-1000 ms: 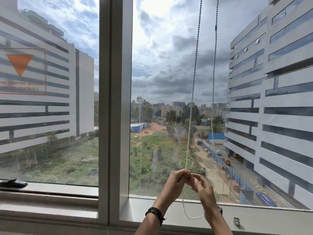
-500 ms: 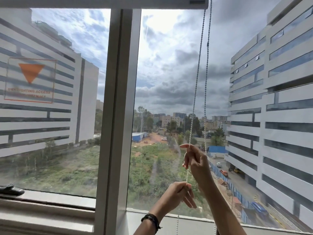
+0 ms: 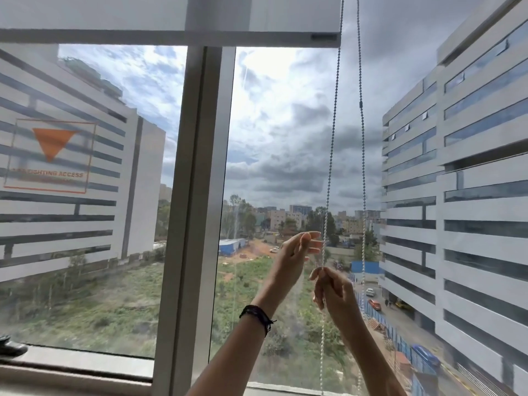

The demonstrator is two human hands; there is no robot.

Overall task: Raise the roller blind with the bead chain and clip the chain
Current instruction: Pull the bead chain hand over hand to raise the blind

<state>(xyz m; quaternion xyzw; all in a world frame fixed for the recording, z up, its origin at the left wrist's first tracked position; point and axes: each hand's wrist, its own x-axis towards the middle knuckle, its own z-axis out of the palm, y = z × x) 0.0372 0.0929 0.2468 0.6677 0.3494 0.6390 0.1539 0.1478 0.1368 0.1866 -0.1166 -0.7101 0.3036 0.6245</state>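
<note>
Right fingers [image 3: 317, 277] pinch bead chain [image 3: 330, 167] before window [image 3: 197, 195].

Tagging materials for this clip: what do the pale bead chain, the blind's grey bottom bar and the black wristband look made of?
Pale bead chain: small round beads, dull sheen; plastic or metal, unclear. Grey bottom bar: smooth, matte, straight-edged; probably painted metal or plastic. Black wristband: braided cord or thread, loose ends hanging.

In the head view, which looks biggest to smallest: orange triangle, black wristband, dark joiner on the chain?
1. orange triangle
2. black wristband
3. dark joiner
The wristband is nearer the camera, so its rank is unsure.
</note>
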